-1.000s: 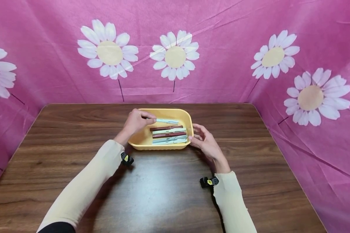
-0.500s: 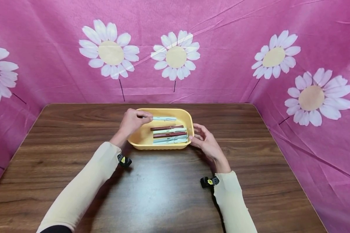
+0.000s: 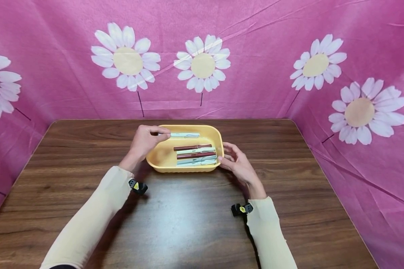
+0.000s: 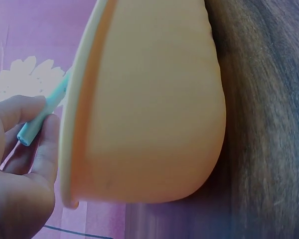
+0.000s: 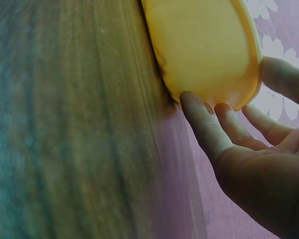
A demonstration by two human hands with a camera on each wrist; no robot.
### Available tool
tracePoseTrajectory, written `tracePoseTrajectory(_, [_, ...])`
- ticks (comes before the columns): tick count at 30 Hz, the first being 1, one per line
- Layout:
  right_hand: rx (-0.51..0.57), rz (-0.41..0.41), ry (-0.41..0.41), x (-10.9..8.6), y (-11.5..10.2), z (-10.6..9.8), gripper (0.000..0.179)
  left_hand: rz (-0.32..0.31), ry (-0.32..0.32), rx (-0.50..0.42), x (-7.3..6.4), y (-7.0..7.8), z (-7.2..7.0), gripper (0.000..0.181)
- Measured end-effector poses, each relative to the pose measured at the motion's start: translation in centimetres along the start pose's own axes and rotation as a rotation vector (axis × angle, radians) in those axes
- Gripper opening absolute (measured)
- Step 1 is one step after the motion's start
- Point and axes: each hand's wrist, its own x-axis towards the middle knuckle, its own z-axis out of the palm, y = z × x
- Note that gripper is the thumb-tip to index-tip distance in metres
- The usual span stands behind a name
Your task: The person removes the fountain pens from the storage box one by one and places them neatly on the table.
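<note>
A pale blue pen (image 3: 185, 135) is pinched between the thumb and fingers of my left hand (image 3: 144, 141), above the back left part of a yellow plastic bin (image 3: 161, 169). In the left wrist view, one end of the pen (image 4: 36, 128) sticks out past the fingertips, beside the bin's rim. My right hand (image 3: 239, 164) holds the right end of the bin, thumb at the rim and fingers against the outer wall (image 5: 204, 45). Inside lie several pens side by side: dark red pens (image 3: 192, 147), a pale green pen (image 3: 188, 152) and light blue ones (image 3: 192, 162).
The bin stands on a dark wood-grain table (image 3: 175, 224), near its back edge. A pink cloth with white daisies (image 3: 128, 61) hangs behind and along the sides. Each wrist carries a small black camera (image 3: 138, 186).
My left hand has drawn the pale blue pen to the left and slightly back, away from the other pens. The right hand has stayed at the bin's end.
</note>
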Motion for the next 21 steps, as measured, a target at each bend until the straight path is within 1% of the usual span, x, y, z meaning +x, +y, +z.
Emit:
tracePoseTrajectory(6, [0.0,-0.002,-0.004,0.1,0.1,-0.1,0.06,0.004,0.027,-0.019,-0.2,0.0,-0.6,0.017])
tracePoseTrajectory(11, [-0.001,-0.005,-0.007,0.1,0.2,-0.1,0.06,-0.017,0.048,-0.018,-0.3,-0.2,-1.1,0.019])
tracePoseTrajectory(17, [0.009,-0.002,-0.006,0.0,0.1,0.0,0.06,-0.048,0.061,0.004,-0.6,-0.2,-1.8,0.021])
tracePoseTrajectory(21, [0.016,-0.002,-0.009,0.1,0.1,0.0,0.061,-0.048,0.069,0.004,-0.8,-0.2,-2.2,0.022])
